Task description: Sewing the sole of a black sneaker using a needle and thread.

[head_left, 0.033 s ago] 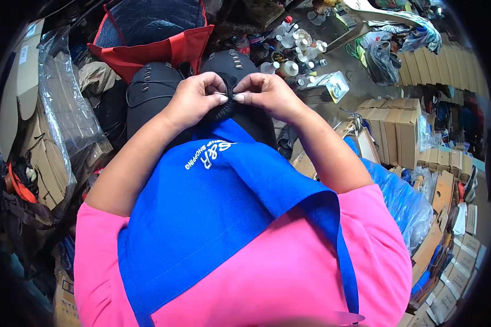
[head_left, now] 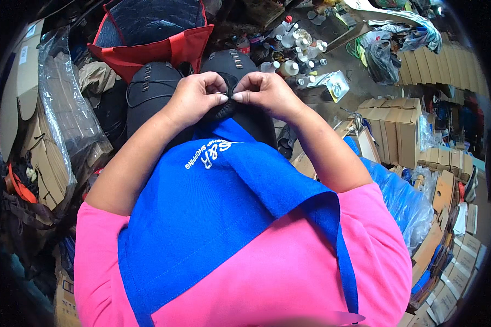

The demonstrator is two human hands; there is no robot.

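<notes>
Over my lap, my left hand [head_left: 199,98] and my right hand [head_left: 264,97] meet, thumbs and forefingers pinched on a small black piece [head_left: 222,111] with a gathered, ridged edge. Its exact kind is unclear, as the fingers cover part of it. The two thumb tips lie close together at its upper part. Beneath it are my knees in black cloth [head_left: 154,109] with light stitch-like marks near the top. A thin black cord [head_left: 153,84] loops across the left knee. The blue apron [head_left: 202,218] covers my front and reaches up to the black piece.
A red bag [head_left: 185,49] with a silvery lining stands open beyond my left knee. Several bottles [head_left: 289,68] crowd the floor ahead. Stacked cardboard [head_left: 393,131] fills the right side, beside blue plastic wrap [head_left: 401,201]. Plastic-wrapped cardboard [head_left: 73,103] stands at left.
My right thumb and forefinger have shifted very slightly at the black piece. Otherwise both hands and the surroundings look the same.
</notes>
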